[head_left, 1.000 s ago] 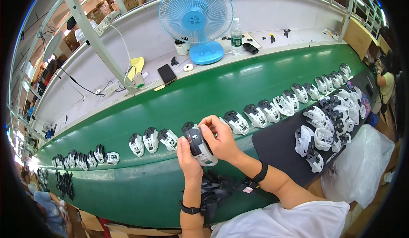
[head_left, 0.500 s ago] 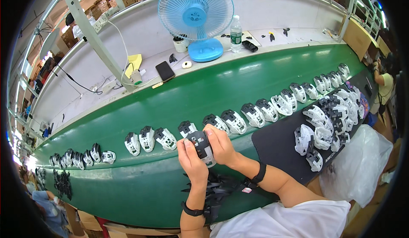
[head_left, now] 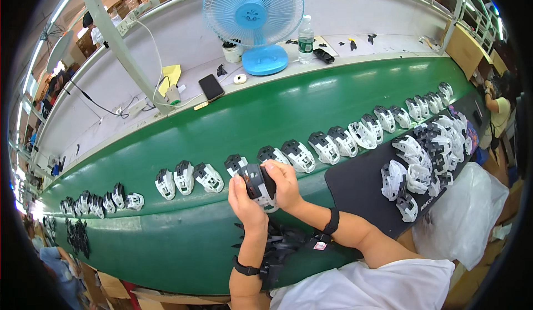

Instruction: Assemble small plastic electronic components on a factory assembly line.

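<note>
Both hands hold a black-and-white computer mouse shell (head_left: 256, 187) above the green bench. My left hand (head_left: 246, 205) grips its left side, thumb and fingers closed on it. My right hand (head_left: 285, 185) is closed on its right side near the top. The shell is tilted, showing an orange-red spot and small openings on its left flank. Right behind it, a similar shell (head_left: 235, 162) lies in a row on the green surface (head_left: 183, 238). Below my wrists sits a heap of black plastic parts (head_left: 280, 246), partly hidden by my left forearm.
More shells (head_left: 326, 148) stretch left and right in a line. A black mat (head_left: 355, 199) at the right bears a pile of white and black shells (head_left: 419, 178). A blue fan (head_left: 265, 60), a bottle (head_left: 306, 41) and a phone (head_left: 211, 87) stand on the back ledge. A plastic bag (head_left: 461, 215) hangs lower right.
The held shell has turned in my hands, from showing its dark top to showing its side with the orange-red spot. The whole view has shifted slightly.
</note>
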`<state>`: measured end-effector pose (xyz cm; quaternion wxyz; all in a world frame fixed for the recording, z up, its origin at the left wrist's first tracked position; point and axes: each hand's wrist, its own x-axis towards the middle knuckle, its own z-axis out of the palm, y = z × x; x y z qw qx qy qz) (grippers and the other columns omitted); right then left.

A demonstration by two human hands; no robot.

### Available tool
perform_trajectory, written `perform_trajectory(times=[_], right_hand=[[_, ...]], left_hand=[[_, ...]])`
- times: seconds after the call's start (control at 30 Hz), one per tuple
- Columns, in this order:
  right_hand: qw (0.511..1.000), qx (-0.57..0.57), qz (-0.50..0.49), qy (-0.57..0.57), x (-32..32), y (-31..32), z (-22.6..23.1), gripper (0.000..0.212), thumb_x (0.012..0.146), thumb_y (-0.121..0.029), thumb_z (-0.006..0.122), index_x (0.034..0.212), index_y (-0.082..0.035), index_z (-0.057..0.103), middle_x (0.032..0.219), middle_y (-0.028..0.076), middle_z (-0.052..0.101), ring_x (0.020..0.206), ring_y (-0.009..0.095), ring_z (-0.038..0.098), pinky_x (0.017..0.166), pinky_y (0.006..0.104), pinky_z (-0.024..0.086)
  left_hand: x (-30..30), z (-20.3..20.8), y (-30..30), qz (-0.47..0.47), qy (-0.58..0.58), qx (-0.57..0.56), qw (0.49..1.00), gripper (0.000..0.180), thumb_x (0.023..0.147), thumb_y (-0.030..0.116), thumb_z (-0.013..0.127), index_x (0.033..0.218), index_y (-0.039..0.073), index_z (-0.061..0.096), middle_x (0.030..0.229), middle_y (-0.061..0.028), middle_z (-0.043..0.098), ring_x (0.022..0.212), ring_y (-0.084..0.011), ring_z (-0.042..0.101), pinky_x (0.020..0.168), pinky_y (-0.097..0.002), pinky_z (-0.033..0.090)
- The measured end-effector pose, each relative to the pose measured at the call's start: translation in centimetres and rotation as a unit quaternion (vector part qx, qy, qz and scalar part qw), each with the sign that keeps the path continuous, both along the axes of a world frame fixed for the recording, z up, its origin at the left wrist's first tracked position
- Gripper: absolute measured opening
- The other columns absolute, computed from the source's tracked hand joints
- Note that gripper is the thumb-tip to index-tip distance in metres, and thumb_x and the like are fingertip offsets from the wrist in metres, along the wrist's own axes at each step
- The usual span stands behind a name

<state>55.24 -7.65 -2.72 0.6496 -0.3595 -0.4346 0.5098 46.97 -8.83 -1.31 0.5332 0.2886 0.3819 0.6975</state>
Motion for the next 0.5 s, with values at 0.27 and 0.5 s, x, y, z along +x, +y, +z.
perform_trajectory(times=[0.27,0.5], right_hand=[[0.927,0.058,0.098,-0.356,2.0,0.5,-1.2,0.020,0.084,-0.017,0.058,0.098,-0.004,0.061,0.086,0.009,0.062,0.071,0.017,0.060,0.064,0.0297,0.047],[0.773,0.092,0.180,-0.601,0.6,-2.0,-3.1,0.024,0.080,-0.023,0.061,0.100,-0.010,0.058,0.096,0.011,0.058,0.089,0.029,0.060,0.076,0.0414,0.049]], left_hand=[[-16.2,-1.0,5.5,0.191,0.391,0.002,0.900,0.034,0.096,0.032,0.047,0.092,-0.001,0.053,0.082,-0.0038,0.053,0.074,-0.0135,0.047,0.069,-0.0300,0.041],[-36.2,-9.7,13.1,0.319,0.573,-0.217,0.723,0.055,0.092,0.047,0.041,0.101,-0.004,0.059,0.099,-0.0224,0.063,0.093,-0.0381,0.059,0.082,-0.0438,0.044]])
